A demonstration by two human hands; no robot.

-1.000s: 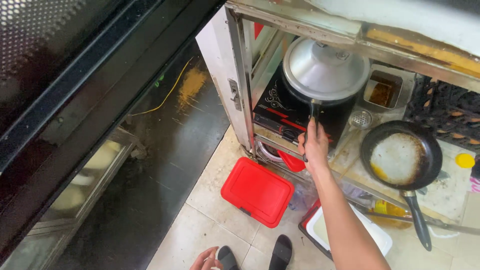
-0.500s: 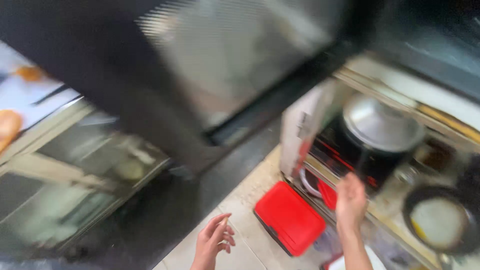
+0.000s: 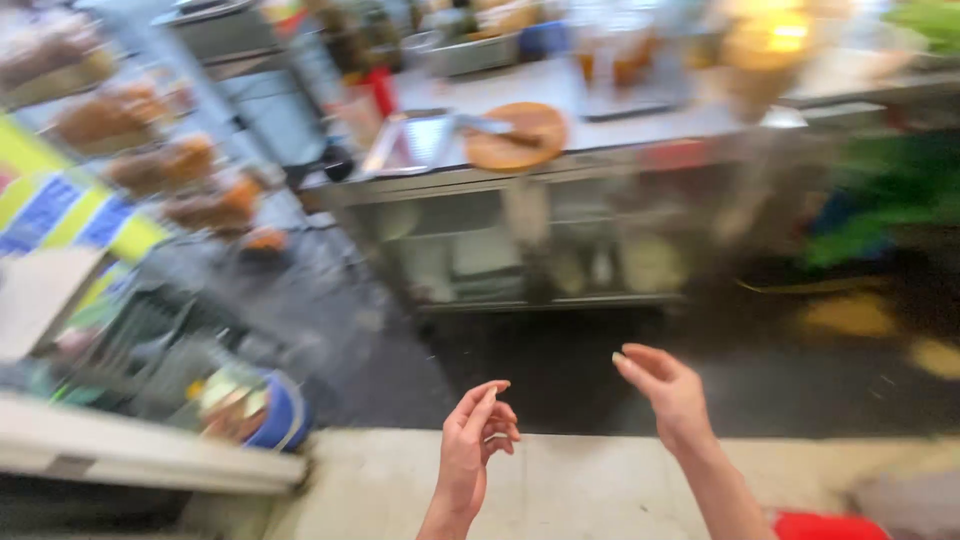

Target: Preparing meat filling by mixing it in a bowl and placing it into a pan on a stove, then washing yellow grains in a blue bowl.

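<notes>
Having swung away from the cooker shelf, the view is now facing a steel counter [image 3: 560, 165] across the dark floor, while the left hand [image 3: 475, 445] and right hand [image 3: 665, 395] are hanging slack-fingered and seemingly holding nothing.

Both hands hang low in the view over the floor [image 3: 620, 490], the left hand [image 3: 475, 450] just beside the right hand [image 3: 665, 395] and apart from it, holding nothing. Beyond them, across the floor, stands a counter [image 3: 620, 135] with shelves [image 3: 540, 260] under it. On the counter a tray [image 3: 415, 145] lies near its left end, with a round board [image 3: 515, 135] just right of it; blurred containers [image 3: 470, 50] stand behind them along the back edge. Left of the hands, a bucket [image 3: 275, 415] sits on the floor beside a cluttered rack [image 3: 140, 340]. Plants [image 3: 885, 190] lie right of the counter
</notes>
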